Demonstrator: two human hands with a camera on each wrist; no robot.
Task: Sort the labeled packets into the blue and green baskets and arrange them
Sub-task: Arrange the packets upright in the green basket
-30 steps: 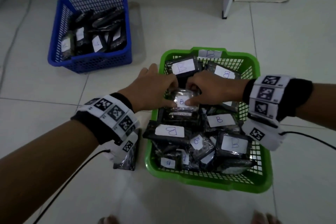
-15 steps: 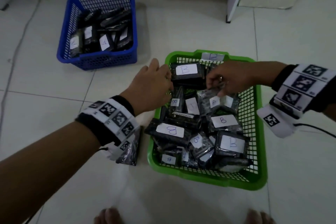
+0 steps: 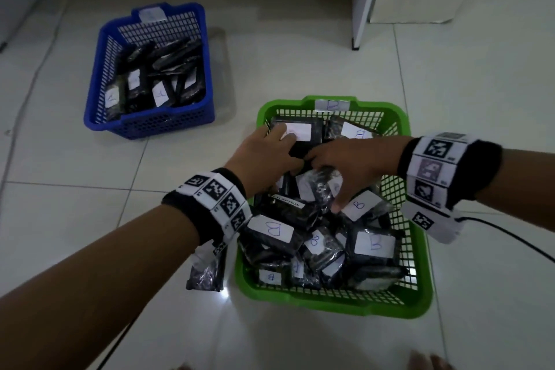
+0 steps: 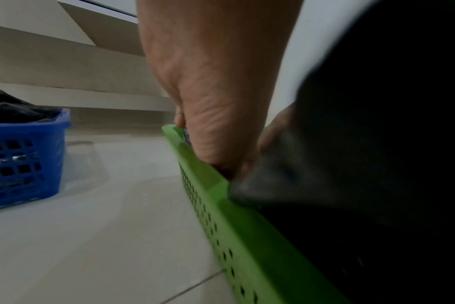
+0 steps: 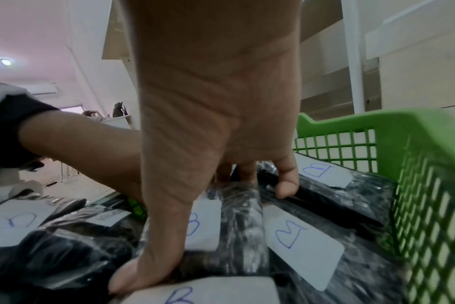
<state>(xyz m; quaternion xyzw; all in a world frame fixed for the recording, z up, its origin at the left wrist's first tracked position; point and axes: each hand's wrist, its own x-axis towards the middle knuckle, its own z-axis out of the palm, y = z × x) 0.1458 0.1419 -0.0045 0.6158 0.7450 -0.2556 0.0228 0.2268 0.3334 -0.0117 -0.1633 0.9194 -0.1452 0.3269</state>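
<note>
The green basket is full of dark packets with white "B" labels. My left hand reaches over its left rim and grips a dark packet at the far left corner, one finger on its label. My right hand spans clear-wrapped packets in the middle, thumb at their near end beside a "B" label and fingers curled at the far end. The blue basket holds more dark packets at the back left.
One loose packet lies on the tiled floor beside the green basket's left side, under my left wrist. A white cabinet leg stands behind. A cable trails from my right wrist. Toes show at the bottom.
My right hand has come down from above the far right of the basket onto the middle packets. My left hand moved from the left rim to the far packet.
</note>
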